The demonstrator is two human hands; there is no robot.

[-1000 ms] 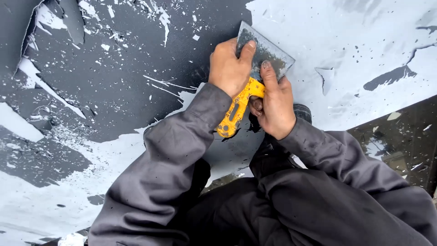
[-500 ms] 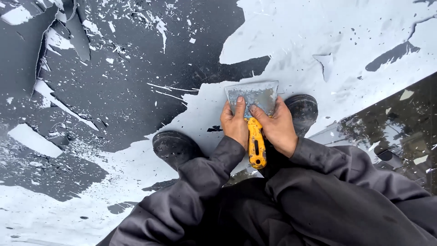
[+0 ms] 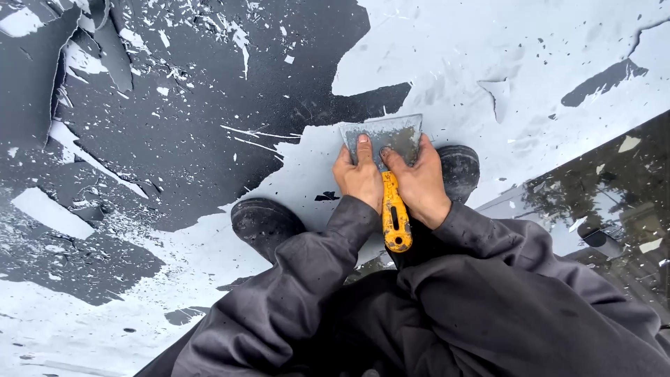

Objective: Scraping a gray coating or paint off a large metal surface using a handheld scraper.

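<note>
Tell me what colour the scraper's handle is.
Yellow with a dark slot; the scraper handle shows between both hands in the head view.

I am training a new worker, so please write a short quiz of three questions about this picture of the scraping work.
1. True or false: both hands press on the scraper.
2. What colour is the scraper's handle?
3. The blade rests on: A) pale paint B) glass C) a boot.

Key:
1. True: left hand and right hand press fingers on the blade.
2. Yellow.
3. A: the pale paint layer, beside bare dark surface.
</note>
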